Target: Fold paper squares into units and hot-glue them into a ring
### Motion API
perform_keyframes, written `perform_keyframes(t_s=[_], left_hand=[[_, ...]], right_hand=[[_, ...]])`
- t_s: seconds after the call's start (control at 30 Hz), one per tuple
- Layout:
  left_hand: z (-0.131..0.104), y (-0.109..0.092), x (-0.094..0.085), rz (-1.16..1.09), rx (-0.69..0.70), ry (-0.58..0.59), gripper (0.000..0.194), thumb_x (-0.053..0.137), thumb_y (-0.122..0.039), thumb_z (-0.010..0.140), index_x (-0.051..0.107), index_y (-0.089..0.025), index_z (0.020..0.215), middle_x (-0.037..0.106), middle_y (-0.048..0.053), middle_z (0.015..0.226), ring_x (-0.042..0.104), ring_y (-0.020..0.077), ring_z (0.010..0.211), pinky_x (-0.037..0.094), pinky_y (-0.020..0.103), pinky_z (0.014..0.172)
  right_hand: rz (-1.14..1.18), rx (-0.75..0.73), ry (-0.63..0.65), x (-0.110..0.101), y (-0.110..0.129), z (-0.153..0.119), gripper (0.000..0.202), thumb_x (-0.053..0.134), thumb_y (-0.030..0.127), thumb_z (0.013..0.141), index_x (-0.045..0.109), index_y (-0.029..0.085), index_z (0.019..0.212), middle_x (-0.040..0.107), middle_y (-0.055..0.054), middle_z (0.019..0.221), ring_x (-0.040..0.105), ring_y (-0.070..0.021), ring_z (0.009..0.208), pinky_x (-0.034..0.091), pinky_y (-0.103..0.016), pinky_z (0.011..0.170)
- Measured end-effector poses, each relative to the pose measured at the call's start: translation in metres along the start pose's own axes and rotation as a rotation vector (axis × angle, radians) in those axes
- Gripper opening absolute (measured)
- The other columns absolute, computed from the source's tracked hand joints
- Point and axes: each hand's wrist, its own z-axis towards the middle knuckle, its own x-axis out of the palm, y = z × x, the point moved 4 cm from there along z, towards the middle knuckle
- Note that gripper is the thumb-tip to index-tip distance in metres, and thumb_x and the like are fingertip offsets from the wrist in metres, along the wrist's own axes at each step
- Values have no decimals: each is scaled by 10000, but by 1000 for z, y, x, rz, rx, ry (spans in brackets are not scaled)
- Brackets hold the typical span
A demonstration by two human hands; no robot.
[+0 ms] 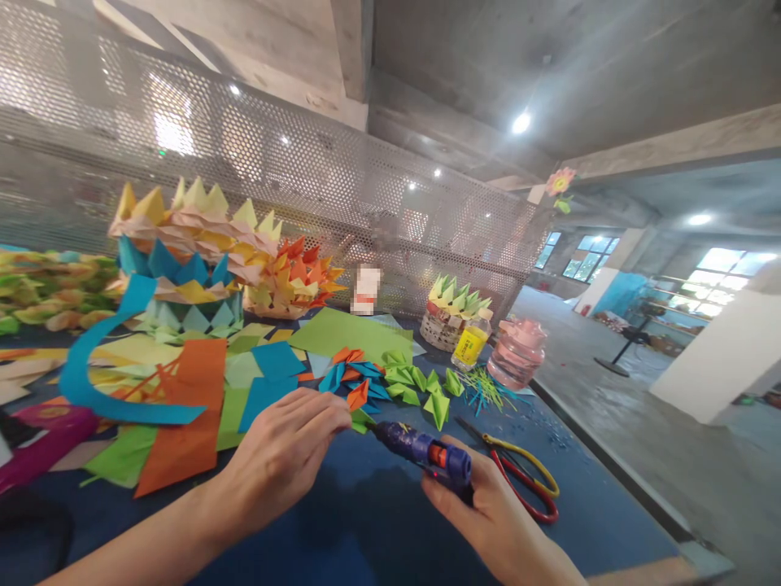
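In my right hand [476, 496] is a dark blue hot glue gun [406, 442], its nozzle pointing left. The nozzle tip meets a small green folded paper piece [361, 421], which my left hand [293, 443] pinches between its fingertips. Just beyond lie orange and blue folded pieces [359, 382] and a group of green folded pieces [421, 381]. Scissors [525, 476] with red and yellow handles rest to the right of my right hand.
Colored paper sheets [183, 423] and a curled blue strip [79, 374] cover the left. Folded-paper baskets [189, 285] stand behind. A yellow-labelled bottle [471, 342] and a pink jug [517, 354] are near the right table edge. A magenta tool [52, 443] lies far left.
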Motion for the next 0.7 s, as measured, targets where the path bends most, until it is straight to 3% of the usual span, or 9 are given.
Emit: perform_keyframes(t_s=[0.57, 0.7], left_hand=[[-1, 2, -1, -6, -43, -13, 150, 472, -73, 954, 572, -185, 950, 666, 3, 937, 610, 118, 875, 416, 240, 848], [0, 2, 0, -17, -56, -13, 147, 470, -73, 955, 566, -183, 943, 662, 1, 927, 610, 113, 870, 415, 237, 844]], right_hand=[[-95, 30, -14, -15, 6, -8, 186, 524, 335, 921, 510, 217, 777, 591, 20, 749, 576, -134, 664, 452, -218, 625], [-193, -24, -74, -30, 0, -12, 80, 505, 288, 933, 546, 226, 902, 587, 7, 817, 578, -140, 710, 460, -227, 667]])
